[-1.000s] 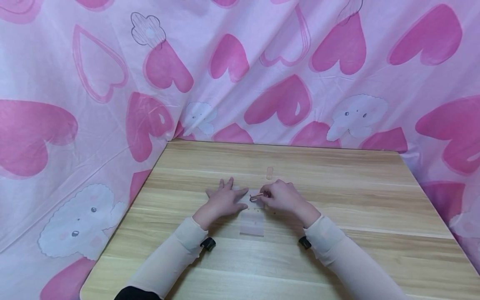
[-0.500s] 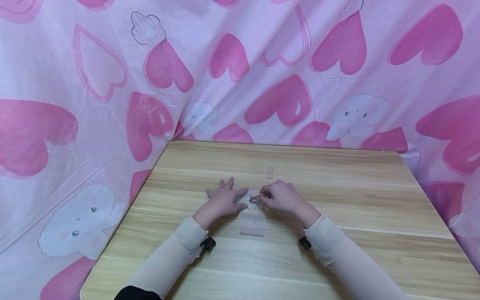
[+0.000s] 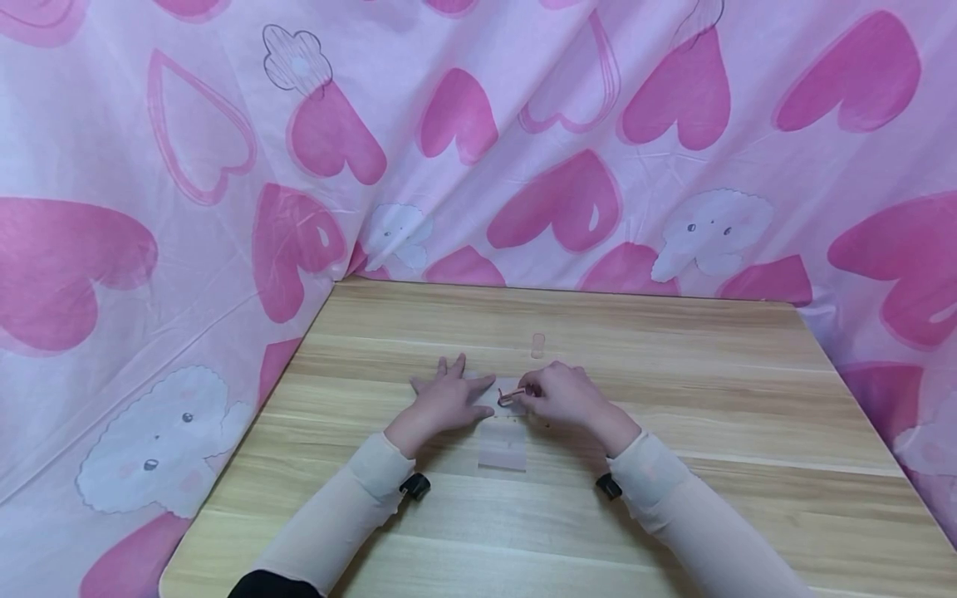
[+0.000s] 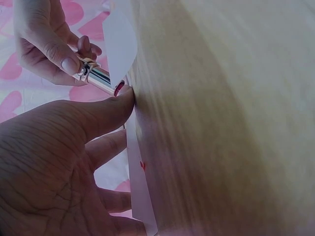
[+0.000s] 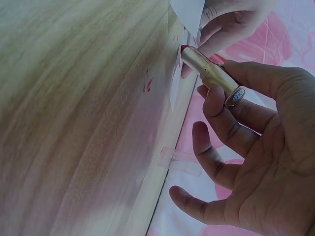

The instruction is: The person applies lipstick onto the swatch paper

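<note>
The right hand point(image 3: 564, 394) held a slim metallic lipstick point(image 5: 211, 71) pinched between its thumb and bent forefinger and middle finger, while the other two fingers stood loose of it. The lipstick slanted out of the grip toward the left hand, its red tip low over a white paper point(image 3: 503, 453); whether the tip touched the sheet could not be told.

To the left of that grip, the left hand point(image 3: 444, 397) lay palm down with its fingers spread and straight, resting on the paper and grasping nothing. Part of the sheet ran under its thumb and forefinger, and another part reached from below the grip toward the person.

A clear cap point(image 3: 538, 345) lay on the wooden table point(image 3: 673, 349) just beyond the grip. Small red marks point(image 5: 148, 85) showed on the person's side of it. A pink heart-patterned cloth point(image 3: 553, 199) hung well beyond the grip, behind the table.
</note>
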Demonstrator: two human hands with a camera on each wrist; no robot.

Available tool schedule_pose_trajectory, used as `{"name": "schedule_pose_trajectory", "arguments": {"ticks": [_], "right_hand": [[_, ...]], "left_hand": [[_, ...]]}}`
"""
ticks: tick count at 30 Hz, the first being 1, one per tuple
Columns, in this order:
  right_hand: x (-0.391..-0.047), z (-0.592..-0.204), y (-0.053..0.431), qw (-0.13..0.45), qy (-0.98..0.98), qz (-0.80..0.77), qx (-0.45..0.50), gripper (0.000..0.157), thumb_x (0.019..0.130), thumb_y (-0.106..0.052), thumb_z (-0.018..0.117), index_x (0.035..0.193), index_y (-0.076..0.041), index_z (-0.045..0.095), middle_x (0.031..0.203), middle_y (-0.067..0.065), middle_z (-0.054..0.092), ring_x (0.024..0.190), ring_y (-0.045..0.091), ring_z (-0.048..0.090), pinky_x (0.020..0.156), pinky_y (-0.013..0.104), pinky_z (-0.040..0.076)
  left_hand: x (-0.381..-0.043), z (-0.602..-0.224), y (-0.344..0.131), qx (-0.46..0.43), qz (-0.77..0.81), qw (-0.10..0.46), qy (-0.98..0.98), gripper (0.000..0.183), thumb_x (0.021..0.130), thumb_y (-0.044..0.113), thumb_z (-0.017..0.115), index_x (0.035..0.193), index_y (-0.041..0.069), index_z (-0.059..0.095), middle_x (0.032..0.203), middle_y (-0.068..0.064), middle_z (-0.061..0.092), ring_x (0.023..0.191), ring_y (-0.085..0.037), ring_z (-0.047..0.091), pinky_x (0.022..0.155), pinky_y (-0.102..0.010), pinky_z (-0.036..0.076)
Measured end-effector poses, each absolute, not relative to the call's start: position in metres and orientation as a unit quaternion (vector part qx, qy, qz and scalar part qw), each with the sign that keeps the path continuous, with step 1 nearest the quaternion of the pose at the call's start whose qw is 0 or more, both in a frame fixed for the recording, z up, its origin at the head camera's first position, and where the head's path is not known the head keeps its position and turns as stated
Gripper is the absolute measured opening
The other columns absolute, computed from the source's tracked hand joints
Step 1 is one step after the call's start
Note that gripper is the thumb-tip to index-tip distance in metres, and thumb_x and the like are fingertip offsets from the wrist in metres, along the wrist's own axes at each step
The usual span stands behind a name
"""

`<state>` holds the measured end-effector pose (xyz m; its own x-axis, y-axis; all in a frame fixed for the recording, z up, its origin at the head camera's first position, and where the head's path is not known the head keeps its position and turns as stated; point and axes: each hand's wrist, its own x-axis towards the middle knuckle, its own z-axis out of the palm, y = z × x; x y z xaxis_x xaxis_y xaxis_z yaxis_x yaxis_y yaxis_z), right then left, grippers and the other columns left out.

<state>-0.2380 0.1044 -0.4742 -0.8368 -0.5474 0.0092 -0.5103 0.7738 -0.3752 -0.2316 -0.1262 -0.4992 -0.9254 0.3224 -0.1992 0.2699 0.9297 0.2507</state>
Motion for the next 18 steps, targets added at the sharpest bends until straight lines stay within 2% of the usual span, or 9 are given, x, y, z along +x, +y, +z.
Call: {"name": "schedule_pose_trajectory", "arguments": {"ticks": [18], "right_hand": [[-0.2339, -0.4704, 0.1073, 0.03, 0.932, -0.204, -0.298, 0.014, 0.093, -0.033, 0.071, 0.096, -0.021, 0.077, 0.063, -0.018, 0.056, 0.058, 0.006, 0.05, 0.054, 0.033, 0.039]], "left_hand": [[-0.2311, -0.495, -0.1256, 0.154, 0.118, 0.123, 0.973, 0.061, 0.09, 0.06, 0.065, 0.146, 0.042, 0.051, 0.164, -0.019, 0.02, 0.146, -0.055, 0.015, 0.092, -0.09, 0.014]]}}
